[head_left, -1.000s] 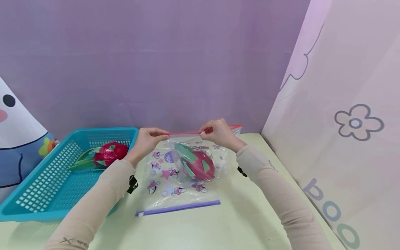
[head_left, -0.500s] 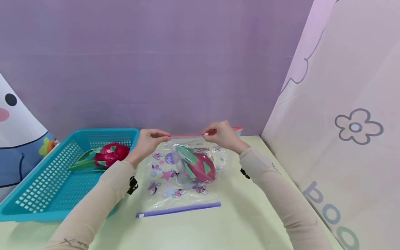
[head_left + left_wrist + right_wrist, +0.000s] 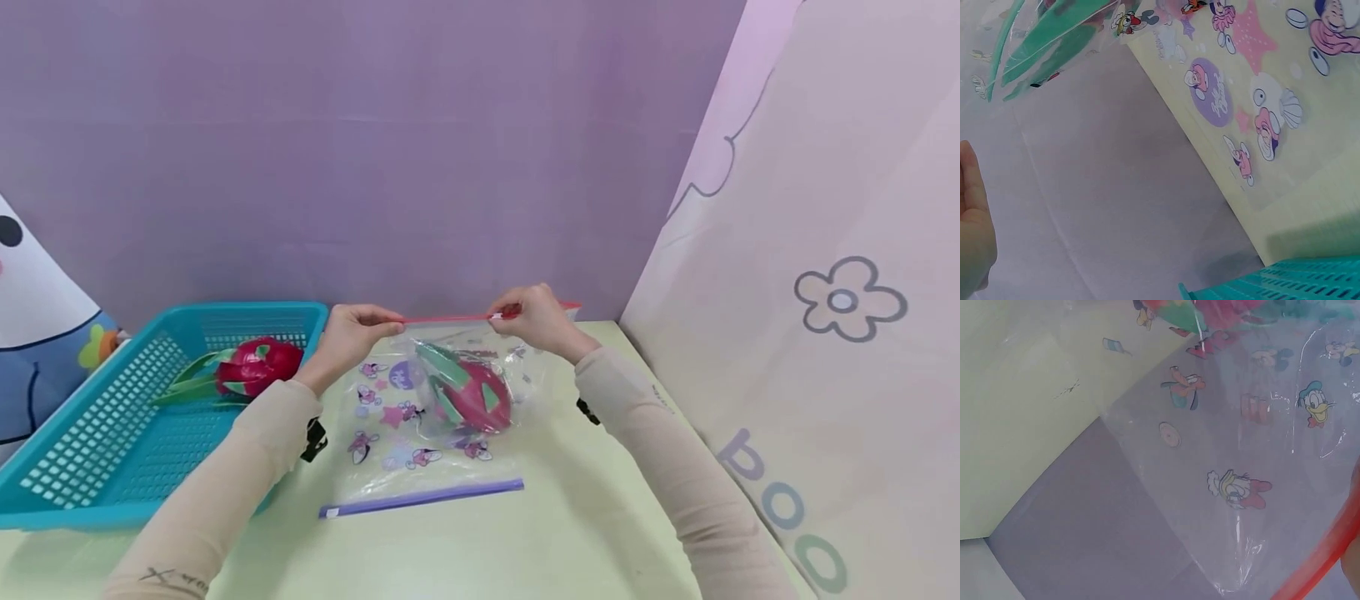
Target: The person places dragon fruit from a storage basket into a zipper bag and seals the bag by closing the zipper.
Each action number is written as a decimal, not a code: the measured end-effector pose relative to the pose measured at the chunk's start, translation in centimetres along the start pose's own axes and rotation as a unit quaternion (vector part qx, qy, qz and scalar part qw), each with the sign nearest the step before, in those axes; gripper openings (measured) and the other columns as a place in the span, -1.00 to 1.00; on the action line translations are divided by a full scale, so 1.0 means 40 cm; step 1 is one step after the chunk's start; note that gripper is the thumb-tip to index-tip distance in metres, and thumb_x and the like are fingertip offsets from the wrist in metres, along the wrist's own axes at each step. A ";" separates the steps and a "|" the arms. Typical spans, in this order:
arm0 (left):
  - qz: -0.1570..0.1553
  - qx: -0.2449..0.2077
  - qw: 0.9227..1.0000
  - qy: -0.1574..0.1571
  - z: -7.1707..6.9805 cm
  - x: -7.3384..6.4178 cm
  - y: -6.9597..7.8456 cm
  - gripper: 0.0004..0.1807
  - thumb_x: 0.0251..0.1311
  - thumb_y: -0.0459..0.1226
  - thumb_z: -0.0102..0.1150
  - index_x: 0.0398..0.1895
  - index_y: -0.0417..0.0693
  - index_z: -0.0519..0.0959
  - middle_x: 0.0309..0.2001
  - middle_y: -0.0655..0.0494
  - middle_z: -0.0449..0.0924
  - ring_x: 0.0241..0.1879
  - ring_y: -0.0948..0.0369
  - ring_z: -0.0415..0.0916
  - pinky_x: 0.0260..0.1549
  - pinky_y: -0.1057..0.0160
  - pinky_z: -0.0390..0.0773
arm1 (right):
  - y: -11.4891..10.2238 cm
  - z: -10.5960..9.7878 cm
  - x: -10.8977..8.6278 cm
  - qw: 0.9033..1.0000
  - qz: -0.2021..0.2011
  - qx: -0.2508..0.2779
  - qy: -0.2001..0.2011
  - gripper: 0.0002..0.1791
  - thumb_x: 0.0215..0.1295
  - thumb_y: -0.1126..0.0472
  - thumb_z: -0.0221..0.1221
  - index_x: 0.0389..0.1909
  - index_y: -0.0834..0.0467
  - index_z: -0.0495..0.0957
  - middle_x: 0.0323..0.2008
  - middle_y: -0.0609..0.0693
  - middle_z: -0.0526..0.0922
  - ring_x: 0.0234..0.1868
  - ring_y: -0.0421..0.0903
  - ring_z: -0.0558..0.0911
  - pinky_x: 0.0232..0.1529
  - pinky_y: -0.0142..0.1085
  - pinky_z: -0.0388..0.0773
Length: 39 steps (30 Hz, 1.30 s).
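A clear slider zip bag (image 3: 450, 335) with a red zip strip (image 3: 1322, 562) is held up by its top edge. Inside it lies a pink dragon fruit (image 3: 487, 404) with green leaves. My left hand (image 3: 348, 340) pinches the strip towards its left end between thumb and fingers. At the white slider on the strip, my right hand (image 3: 536, 321) pinches with thumb and forefinger; the strip runs on past it to the right. Cartoon figures print the bag's film in the right wrist view. Only part of the left hand shows in the left wrist view.
Beneath lies a second clear bag (image 3: 378, 471) with pink prints and a purple zip strip (image 3: 420, 498), flat on the pale table (image 3: 465, 558). A teal basket (image 3: 142, 517) at left holds another dragon fruit (image 3: 258, 367). Purple cloth hangs behind; a printed panel (image 3: 750, 333) stands right.
My right hand has slid a little to the right along the red strip with the slider, widening its distance from my left hand. The left hand keeps its pinch.
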<state>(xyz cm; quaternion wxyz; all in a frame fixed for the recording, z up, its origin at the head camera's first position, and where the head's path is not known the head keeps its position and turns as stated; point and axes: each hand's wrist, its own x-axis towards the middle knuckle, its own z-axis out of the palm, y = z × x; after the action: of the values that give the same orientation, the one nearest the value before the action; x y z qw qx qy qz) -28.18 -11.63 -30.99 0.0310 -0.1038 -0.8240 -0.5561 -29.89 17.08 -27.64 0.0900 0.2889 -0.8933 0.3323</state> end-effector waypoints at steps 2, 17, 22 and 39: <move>-0.005 -0.004 1.000 -0.002 0.003 0.001 -0.003 -0.72 0.10 -0.13 0.22 -0.18 -0.08 0.65 -0.15 0.01 0.63 -0.09 0.12 0.51 -0.10 0.14 0.54 | 0.008 0.003 -0.002 1.000 0.005 0.005 -0.002 -0.88 0.10 0.24 0.26 -0.33 0.13 0.68 -0.41 -0.04 0.67 -0.49 -0.17 0.55 -0.48 -0.34 0.53; 0.001 -0.009 1.000 -0.007 0.004 0.016 -0.005 -0.68 0.10 -0.12 0.22 -0.15 -0.13 0.63 -0.12 -0.01 0.62 -0.08 0.12 0.51 -0.09 0.12 0.53 | 0.028 -0.018 -0.004 1.000 -0.009 -0.009 0.018 -0.89 0.08 0.29 0.24 -0.36 0.17 0.69 -0.42 0.00 0.69 -0.48 -0.20 0.57 -0.46 -0.40 0.51; -0.005 -0.010 1.000 -0.008 0.003 0.019 -0.014 -0.68 0.10 -0.11 0.22 -0.15 -0.10 0.63 -0.12 -0.01 0.61 -0.07 0.12 0.50 -0.06 0.11 0.51 | 0.030 -0.024 -0.002 1.000 -0.014 -0.025 0.012 -0.89 0.08 0.28 0.25 -0.36 0.17 0.69 -0.43 -0.01 0.68 -0.49 -0.19 0.55 -0.45 -0.38 0.50; -0.010 0.002 1.000 0.006 -0.003 0.007 -0.020 -0.68 0.07 -0.09 0.25 -0.18 -0.08 0.65 -0.14 0.01 0.63 -0.10 0.14 0.51 -0.17 0.20 0.55 | 0.048 -0.031 -0.005 0.999 -0.015 -0.040 0.015 -0.87 0.09 0.26 0.24 -0.34 0.18 0.69 -0.40 -0.01 0.68 -0.44 -0.16 0.55 -0.40 -0.35 0.52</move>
<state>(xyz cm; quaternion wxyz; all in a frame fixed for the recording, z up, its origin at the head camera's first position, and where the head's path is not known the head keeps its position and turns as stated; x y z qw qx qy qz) -28.63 -11.99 -31.64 0.0307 -0.0920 -0.8258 -0.5556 -30.86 19.15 -27.78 0.1204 0.2934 -0.9000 0.2990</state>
